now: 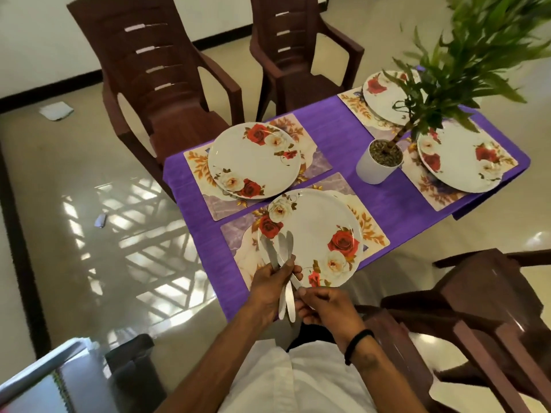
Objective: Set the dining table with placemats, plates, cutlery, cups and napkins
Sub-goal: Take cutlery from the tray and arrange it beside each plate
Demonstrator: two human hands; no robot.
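A purple cloth [337, 135] covers the table, with several floral placemats on it, each bearing a white rose-patterned plate. The nearest plate [316, 231] lies on the placemat [369, 231] at the table's near edge. My left hand [268, 289] grips a bunch of steel cutlery [283, 254] fanned out over that plate's near rim. My right hand [322, 305] pinches the handle end of one piece of the bunch. Another plate [250, 162] sits at the far left, and two more plates [465, 162] [384, 96] lie at the right.
A white pot with a green plant [378, 162] stands mid-table, its leaves overhanging the right plates. Two brown plastic chairs [167, 84] [301, 55] stand at the far side, and another chair [477, 317] is at my right. Glossy floor lies to the left.
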